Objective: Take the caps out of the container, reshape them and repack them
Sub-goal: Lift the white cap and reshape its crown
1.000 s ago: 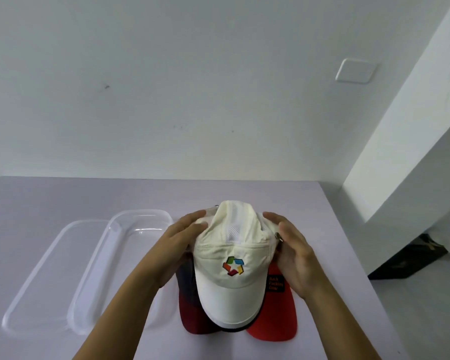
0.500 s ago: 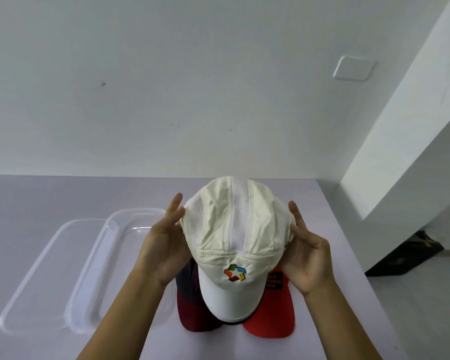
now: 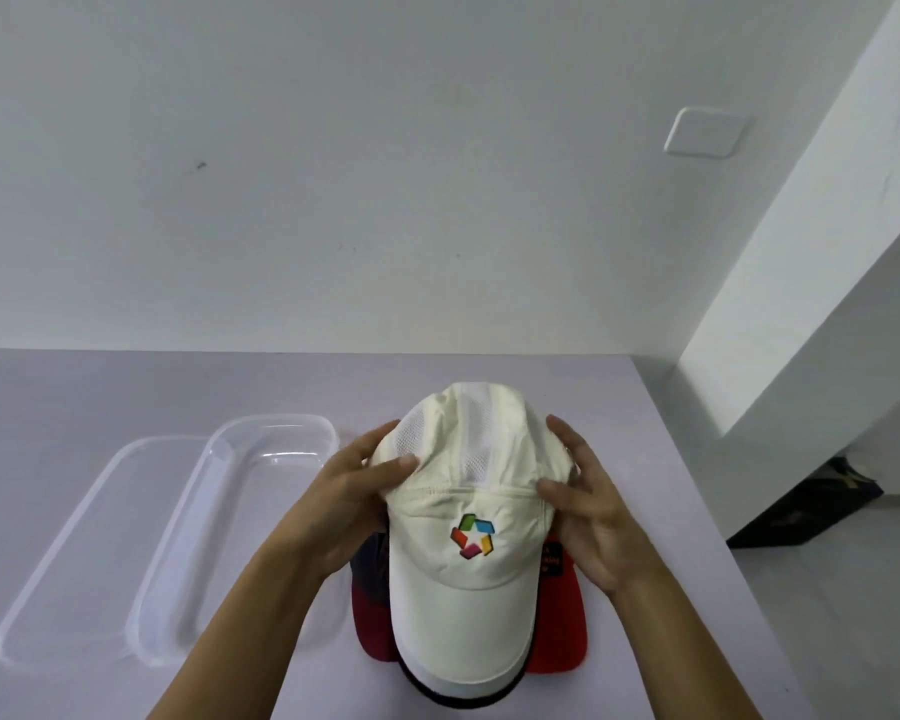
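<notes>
A cream cap (image 3: 468, 491) with mesh panels and a coloured star logo sits on top of a stack of caps near the table's front. My left hand (image 3: 357, 491) grips the crown's left side, thumb on the fabric. My right hand (image 3: 588, 498) holds the crown's right side. Under it lie a dark navy-and-red cap (image 3: 372, 597) at the left and a bright red cap (image 3: 559, 631) at the right; a black brim edge (image 3: 458, 701) shows beneath. The clear plastic container (image 3: 271, 439) stands to the left with nothing in it.
The container's clear lid (image 3: 74, 553) lies flat just left of the container. The pale purple table (image 3: 126, 387) ends at the right at about (image 3: 697, 459), with floor and a dark object (image 3: 811, 506) beyond. A white wall stands behind.
The cream cap has come down from its raised position onto the stack. Both hands shifted from cupping its sides to pressing the crown, thumbs now on top.
</notes>
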A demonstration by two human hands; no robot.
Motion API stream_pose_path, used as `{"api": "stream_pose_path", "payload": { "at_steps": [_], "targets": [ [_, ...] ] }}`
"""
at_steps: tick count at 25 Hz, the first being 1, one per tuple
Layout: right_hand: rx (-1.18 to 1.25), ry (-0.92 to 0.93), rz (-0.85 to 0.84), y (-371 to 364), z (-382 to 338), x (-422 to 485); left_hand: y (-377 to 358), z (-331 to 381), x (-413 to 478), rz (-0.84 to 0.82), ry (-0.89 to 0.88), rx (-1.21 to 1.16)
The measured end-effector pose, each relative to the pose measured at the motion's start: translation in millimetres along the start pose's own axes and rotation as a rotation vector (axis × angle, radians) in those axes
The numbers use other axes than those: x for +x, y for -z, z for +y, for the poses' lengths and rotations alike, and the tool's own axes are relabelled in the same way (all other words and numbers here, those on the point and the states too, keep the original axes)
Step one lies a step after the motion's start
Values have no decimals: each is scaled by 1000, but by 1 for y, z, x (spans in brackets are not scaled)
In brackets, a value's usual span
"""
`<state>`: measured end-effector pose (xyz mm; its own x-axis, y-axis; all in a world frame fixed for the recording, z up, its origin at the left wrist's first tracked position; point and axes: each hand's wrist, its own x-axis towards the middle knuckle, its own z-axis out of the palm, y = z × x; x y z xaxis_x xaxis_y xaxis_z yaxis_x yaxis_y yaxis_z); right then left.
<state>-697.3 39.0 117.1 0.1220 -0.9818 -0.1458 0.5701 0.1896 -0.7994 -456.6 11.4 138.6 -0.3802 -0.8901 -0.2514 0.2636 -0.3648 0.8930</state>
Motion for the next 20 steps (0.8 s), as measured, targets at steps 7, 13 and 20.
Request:
{"api": "stream_pose_path", "payload": {
  "at_steps": [7,13,20],
  "targets": [
    [-183,-55,46,-1,-1,-2,-2,-3,-4,140,27,114],
    [-425,-140,133,-4,-1,3,-3,-4,-3,-4,-68,-189],
    [-1052,35,316,1,8,7,-3,-2,2,91,-97,-92]
  ]
}}
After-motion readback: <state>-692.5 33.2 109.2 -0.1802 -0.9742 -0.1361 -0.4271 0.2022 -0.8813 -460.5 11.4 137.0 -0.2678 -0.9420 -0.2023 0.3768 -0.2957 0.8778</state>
